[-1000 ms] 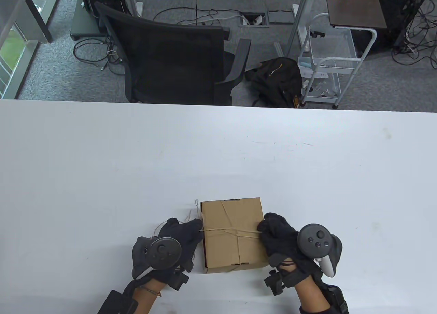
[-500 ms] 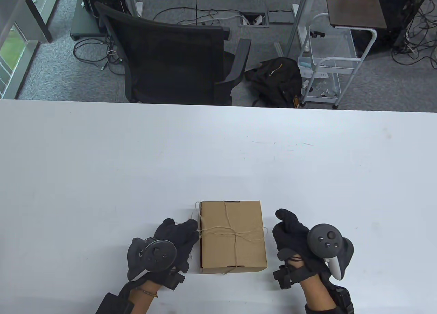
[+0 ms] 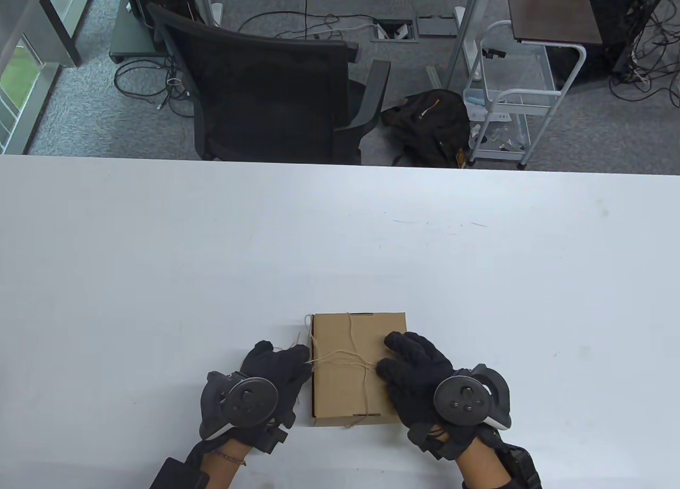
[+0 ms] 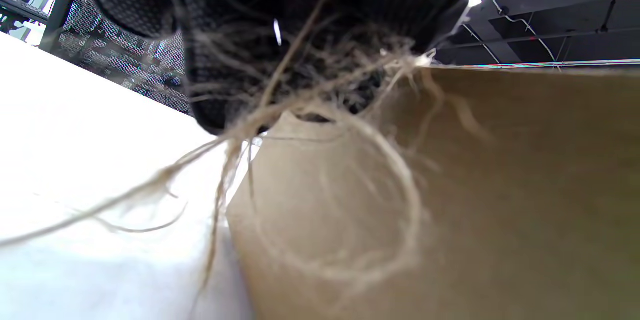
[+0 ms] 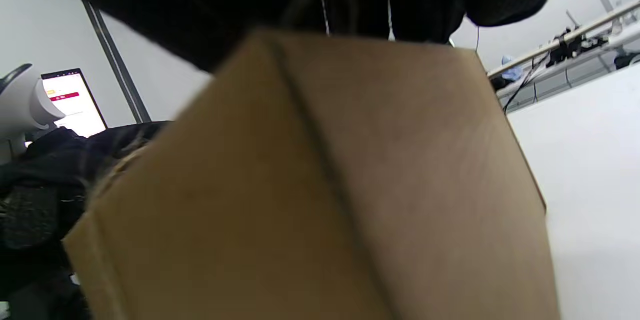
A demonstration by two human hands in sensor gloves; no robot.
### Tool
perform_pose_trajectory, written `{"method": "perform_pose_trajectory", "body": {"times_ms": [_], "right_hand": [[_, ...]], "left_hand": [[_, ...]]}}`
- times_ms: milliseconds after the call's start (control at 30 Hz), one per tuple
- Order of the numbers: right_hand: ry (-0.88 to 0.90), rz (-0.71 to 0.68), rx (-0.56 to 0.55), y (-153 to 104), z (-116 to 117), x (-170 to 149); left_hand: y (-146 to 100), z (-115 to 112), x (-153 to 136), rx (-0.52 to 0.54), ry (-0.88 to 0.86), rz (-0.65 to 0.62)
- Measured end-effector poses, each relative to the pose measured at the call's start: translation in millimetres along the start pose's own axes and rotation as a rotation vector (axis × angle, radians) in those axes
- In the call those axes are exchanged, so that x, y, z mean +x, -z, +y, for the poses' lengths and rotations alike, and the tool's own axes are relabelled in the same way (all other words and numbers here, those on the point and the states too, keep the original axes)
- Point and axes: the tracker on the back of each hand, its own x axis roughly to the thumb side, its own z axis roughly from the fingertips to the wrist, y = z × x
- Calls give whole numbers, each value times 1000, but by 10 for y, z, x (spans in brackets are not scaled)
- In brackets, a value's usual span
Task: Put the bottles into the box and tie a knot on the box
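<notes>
Now our left hand (image 3: 276, 369) pinches the twine (image 3: 340, 357) at the closed box's (image 3: 348, 390) left edge; our right hand (image 3: 414, 369) rests spread on its top.

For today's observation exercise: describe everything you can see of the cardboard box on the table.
The cardboard box is plain brown and closed, lying flat near the front edge of the white table. Thin, frayed twine crosses over its lid, with loose ends trailing off its left side. The left hand touches that side at the twine, and the right hand rests on the right part of the lid.
</notes>
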Motion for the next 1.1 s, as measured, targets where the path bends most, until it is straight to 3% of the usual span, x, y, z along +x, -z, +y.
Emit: {"method": "perform_pose_trajectory", "body": {"times_ms": [133,400,467,667,833,967,1033,1100], "right_hand": [[-77,62,1,27,65,8],[-305,21,9,46,111,113],[-261,52,-69,11,28,34],[169,339,-310,-136,-242,-401],[168,545,-300,-207,-238,-580],[-3,472,-330,-184,-253,-453],[-53,279,-412,-153,-290,-263],[-80,124,-411,-126,-285,-95]], "left_hand": [[0,-15,6,-3,1,-4],[-12,20,-19,10,1,5],[-14,30,-35,14,0,11],[-11,35,-38,16,-3,15],[-14,29,-19,14,10,5],[-12,26,-19,13,-1,4],[-11,23,-15,9,-1,0],[-12,21,-10,10,2,-2]]}}
